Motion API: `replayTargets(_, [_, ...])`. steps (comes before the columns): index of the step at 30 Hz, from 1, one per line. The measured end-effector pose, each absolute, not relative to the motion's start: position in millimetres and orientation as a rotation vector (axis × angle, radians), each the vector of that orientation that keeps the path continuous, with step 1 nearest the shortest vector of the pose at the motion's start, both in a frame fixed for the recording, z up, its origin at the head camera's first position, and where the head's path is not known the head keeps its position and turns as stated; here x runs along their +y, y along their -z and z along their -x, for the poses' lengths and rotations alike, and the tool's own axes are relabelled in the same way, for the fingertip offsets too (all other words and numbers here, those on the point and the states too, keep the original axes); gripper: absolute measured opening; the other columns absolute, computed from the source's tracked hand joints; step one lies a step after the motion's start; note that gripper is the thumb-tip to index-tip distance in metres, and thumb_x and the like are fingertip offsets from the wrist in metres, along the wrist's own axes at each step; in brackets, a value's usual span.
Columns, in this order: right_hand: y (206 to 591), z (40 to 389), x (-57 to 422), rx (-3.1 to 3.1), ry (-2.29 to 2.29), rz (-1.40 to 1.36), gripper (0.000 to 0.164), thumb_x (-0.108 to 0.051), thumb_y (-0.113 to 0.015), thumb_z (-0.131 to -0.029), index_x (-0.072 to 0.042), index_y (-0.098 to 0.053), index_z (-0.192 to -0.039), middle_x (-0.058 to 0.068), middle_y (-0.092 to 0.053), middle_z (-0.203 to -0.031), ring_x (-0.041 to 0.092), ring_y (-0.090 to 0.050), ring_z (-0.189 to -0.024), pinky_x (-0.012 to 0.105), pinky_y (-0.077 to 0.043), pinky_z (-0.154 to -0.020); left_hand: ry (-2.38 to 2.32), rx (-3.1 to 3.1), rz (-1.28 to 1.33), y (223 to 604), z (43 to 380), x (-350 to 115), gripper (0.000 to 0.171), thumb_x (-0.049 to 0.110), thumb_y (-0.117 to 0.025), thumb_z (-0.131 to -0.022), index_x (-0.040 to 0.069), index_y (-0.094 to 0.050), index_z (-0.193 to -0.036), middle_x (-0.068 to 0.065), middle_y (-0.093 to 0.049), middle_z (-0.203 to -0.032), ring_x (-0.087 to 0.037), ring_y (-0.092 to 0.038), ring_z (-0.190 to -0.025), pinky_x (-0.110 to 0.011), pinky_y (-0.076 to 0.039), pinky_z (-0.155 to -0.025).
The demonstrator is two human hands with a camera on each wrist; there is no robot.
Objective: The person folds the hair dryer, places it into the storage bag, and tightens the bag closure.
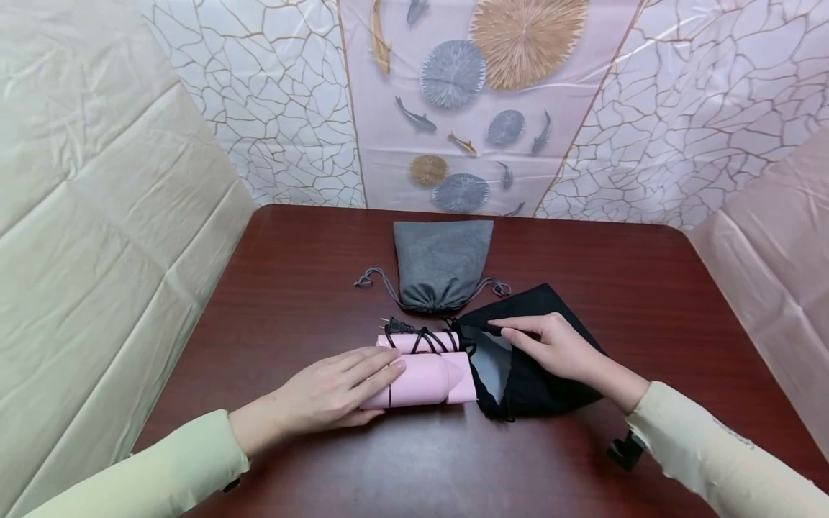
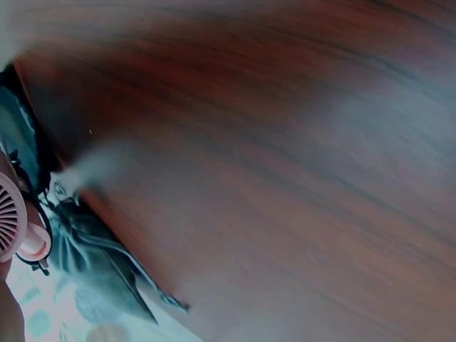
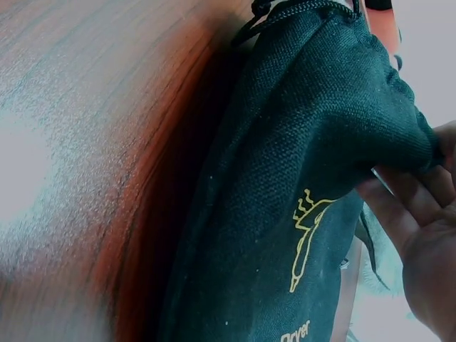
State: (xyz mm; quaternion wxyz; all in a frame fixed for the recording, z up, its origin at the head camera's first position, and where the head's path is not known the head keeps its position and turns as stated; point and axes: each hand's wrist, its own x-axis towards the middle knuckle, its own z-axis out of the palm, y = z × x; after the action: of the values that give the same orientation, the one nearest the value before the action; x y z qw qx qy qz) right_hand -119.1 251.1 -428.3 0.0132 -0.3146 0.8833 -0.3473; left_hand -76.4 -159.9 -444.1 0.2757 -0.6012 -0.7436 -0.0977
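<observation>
A pink hair dryer (image 1: 424,380) lies on its side, its handle (image 1: 421,342) folded alongside and the black cord (image 1: 432,338) wound round that handle. My left hand (image 1: 333,388) grips the dryer's rear end; in the left wrist view its round vent grille (image 2: 8,217) shows. The nozzle end reaches the mouth of a black drawstring bag (image 1: 550,381). My right hand (image 1: 550,345) pinches the upper edge of that mouth and holds it raised, so the pale lining (image 1: 492,360) shows. A gold dryer print (image 3: 306,239) marks the bag in the right wrist view.
A grey drawstring pouch (image 1: 443,259) lies flat behind the dryer, its cords spread to both sides. The dark red wooden table (image 1: 291,280) meets patterned sheets at the back and fabric walls at the sides. The plug (image 1: 399,325) points left.
</observation>
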Motion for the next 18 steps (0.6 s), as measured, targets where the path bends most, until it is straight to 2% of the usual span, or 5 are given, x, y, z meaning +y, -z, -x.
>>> replayTargets(6, [428.4,119.0,248.5,2.753,1.133,1.011,0.030,-0.010,-0.062,-0.108,-0.007,-0.075,-0.134,0.004,-0.078,-0.125,0.004,-0.063,-0.084,0.020,-0.050,-0.078,0.281,-2.042,1.618,450.6,76.7,-141.3,0.071,0.034,-0.075,-0.097,-0.007,-0.053,-0.151,-0.022,-0.060,-0.149,-0.031,-0.063,-0.133,-0.040,-0.051,-0.113])
replayTargets(9, [429.1,118.9,247.9,2.744,1.145,0.999,0.029,-0.009,-0.063,-0.107,-0.007,-0.076,-0.133,-0.002,-0.081,-0.104,-0.001,-0.054,-0.072,0.021,-0.049,-0.075,0.266,-2.045,1.606,452.5,78.3,-133.2,0.077,0.035,-0.082,-0.092,-0.007,-0.053,-0.150,-0.022,-0.060,-0.149,-0.031,-0.063,-0.133,-0.040,-0.051,-0.113])
replayTargets(13, [429.8,117.4,247.8,2.739,1.143,0.973,0.029,-0.011,-0.063,-0.108,-0.007,-0.076,-0.134,-0.014,-0.067,-0.075,-0.001,-0.037,-0.061,0.023,-0.046,-0.071,0.222,-2.042,1.566,452.5,81.5,-125.1,0.082,0.036,-0.087,-0.087,-0.007,-0.055,-0.148,-0.022,-0.061,-0.147,-0.031,-0.064,-0.130,-0.041,-0.052,-0.112])
replayTargets(15, [429.7,116.4,247.2,2.739,1.143,0.982,0.029,-0.010,-0.063,-0.107,-0.007,-0.075,-0.134,-0.013,-0.068,-0.077,-0.001,-0.042,-0.063,0.023,-0.046,-0.071,0.181,-2.038,1.547,451.9,83.3,-122.1,0.080,0.036,-0.086,-0.087,-0.007,-0.056,-0.147,-0.023,-0.062,-0.146,-0.032,-0.065,-0.130,-0.041,-0.053,-0.111])
replayTargets(18, [429.5,115.2,245.7,2.745,1.149,1.005,0.030,-0.009,-0.064,-0.107,-0.007,-0.075,-0.134,-0.004,-0.079,-0.096,0.000,-0.055,-0.073,0.020,-0.050,-0.075,0.116,-2.019,1.520,451.0,85.6,-117.5,0.073,0.036,-0.081,-0.091,-0.006,-0.058,-0.146,-0.022,-0.064,-0.143,-0.033,-0.066,-0.129,-0.042,-0.054,-0.110])
